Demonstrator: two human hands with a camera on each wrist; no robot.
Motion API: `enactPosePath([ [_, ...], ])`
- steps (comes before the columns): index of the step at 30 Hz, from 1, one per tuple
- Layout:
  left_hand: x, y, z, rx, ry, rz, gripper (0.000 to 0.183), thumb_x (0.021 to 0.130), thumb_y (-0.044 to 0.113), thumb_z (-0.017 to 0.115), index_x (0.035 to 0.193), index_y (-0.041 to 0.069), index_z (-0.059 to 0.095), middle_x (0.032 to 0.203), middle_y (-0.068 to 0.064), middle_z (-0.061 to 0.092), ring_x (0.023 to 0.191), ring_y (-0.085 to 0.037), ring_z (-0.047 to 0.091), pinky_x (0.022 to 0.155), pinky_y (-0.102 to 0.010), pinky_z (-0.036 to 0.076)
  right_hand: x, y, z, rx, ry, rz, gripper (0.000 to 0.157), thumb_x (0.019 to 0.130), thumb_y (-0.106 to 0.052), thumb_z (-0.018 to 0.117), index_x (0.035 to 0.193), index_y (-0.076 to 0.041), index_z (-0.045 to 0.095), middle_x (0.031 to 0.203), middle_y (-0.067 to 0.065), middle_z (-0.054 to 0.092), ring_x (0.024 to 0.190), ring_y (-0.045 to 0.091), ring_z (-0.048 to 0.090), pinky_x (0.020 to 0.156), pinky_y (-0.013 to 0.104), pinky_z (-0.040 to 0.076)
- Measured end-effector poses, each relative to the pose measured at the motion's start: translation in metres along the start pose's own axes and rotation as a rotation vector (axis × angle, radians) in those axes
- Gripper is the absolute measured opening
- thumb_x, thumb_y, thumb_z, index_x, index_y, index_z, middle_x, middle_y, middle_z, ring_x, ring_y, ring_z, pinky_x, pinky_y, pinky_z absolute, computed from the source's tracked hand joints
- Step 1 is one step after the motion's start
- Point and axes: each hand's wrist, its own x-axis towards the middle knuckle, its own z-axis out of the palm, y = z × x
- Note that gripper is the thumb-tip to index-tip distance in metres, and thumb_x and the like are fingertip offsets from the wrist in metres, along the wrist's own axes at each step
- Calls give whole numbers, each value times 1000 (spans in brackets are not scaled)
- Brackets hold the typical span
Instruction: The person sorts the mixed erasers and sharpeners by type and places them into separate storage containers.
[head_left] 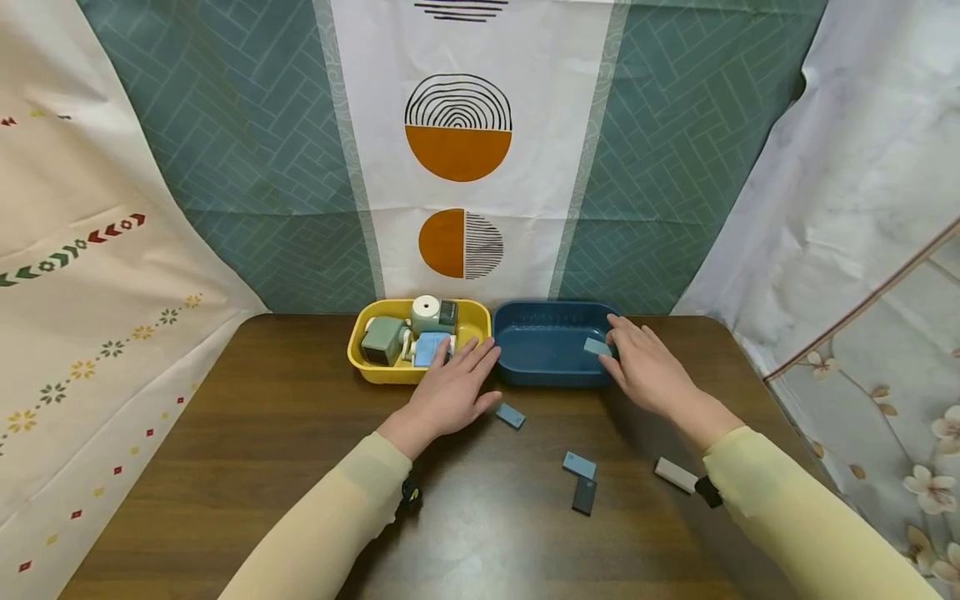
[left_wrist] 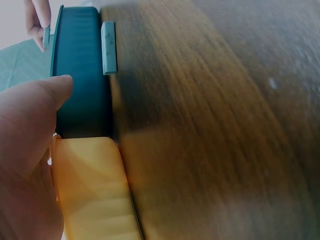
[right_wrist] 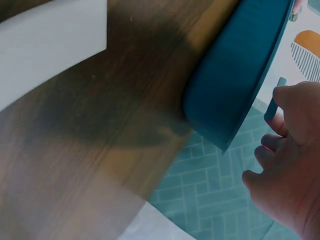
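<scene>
My right hand [head_left: 647, 363] pinches a small light blue rectangular block [head_left: 597, 347] between thumb and fingertips, over the right end of the dark blue tray [head_left: 551, 377]. In the right wrist view the same block [right_wrist: 274, 102] shows edge-on beside the tray's rim. My left hand [head_left: 452, 392] lies spread with straight fingers over the front right corner of the yellow tray [head_left: 367, 372], gripping nothing. Inside that tray are a green boxy piece [head_left: 385, 339], a round white-topped green piece [head_left: 426, 311] and a light blue piece [head_left: 427, 349] partly behind my fingers.
Another blue block [head_left: 510, 416] lies on the table in front of the trays. Nearer me, a blue block [head_left: 579, 466] touches a black one [head_left: 584, 495]. A white block [head_left: 676, 475] lies by my right sleeve. A patterned curtain [head_left: 300, 250] hangs behind the table.
</scene>
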Motion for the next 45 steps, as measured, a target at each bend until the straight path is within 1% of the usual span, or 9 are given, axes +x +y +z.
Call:
enactPosePath([
  [9, -1, -1, 0, -7, -3, -6, 75, 115, 53, 55, 176, 15, 32, 182, -4, 24, 168, -29, 21, 134, -62, 7, 16, 4, 4, -9, -13, 13, 25, 113, -17, 65, 124, 4, 58, 164, 34, 45, 154, 50, 43, 125, 68, 32],
  [14, -1, -1, 0, -9, 0, -6, 76, 114, 54, 55, 176, 16, 33, 182, -3, 25, 168, -28, 21, 134, -62, 6, 21, 5, 5, 1, -35, 45, 26, 113, -18, 64, 126, 5, 58, 166, 34, 43, 155, 51, 40, 127, 69, 28],
  [21, 0, -1, 1, -24, 5, -6, 76, 114, 55, 55, 175, 15, 33, 182, -4, 26, 168, -29, 23, 134, -64, 6, 30, 5, 8, 15, -60, 74, 26, 114, -19, 63, 125, 4, 58, 166, 35, 43, 156, 51, 38, 127, 70, 27],
  [27, -1, -1, 1, -28, 11, -2, 76, 114, 55, 55, 175, 15, 35, 182, -5, 27, 167, -31, 25, 134, -64, 7, 38, 8, 12, 9, -103, 111, 30, 115, -21, 61, 130, 5, 57, 169, 33, 39, 160, 49, 34, 130, 67, 22],
  [33, -1, -2, 2, -17, 6, 1, 76, 114, 56, 54, 175, 16, 34, 182, -4, 25, 167, -30, 25, 134, -63, 7, 43, 8, 15, 5, -115, 117, 29, 115, -21, 60, 129, 5, 57, 169, 34, 38, 159, 49, 34, 129, 68, 23],
  [40, -1, -1, 1, -35, 1, 1, 76, 114, 55, 55, 175, 16, 34, 182, -4, 26, 168, -30, 24, 134, -63, 5, 47, 8, 18, -3, -124, 133, 29, 116, -21, 60, 129, 5, 57, 169, 35, 38, 159, 50, 33, 129, 68, 23],
  [45, -1, -2, 1, -20, 5, -4, 75, 115, 55, 54, 175, 17, 33, 182, -3, 25, 168, -29, 24, 135, -61, 5, 50, 8, 19, -7, -130, 132, 31, 116, -22, 60, 131, 5, 56, 170, 34, 37, 160, 50, 32, 129, 68, 22],
])
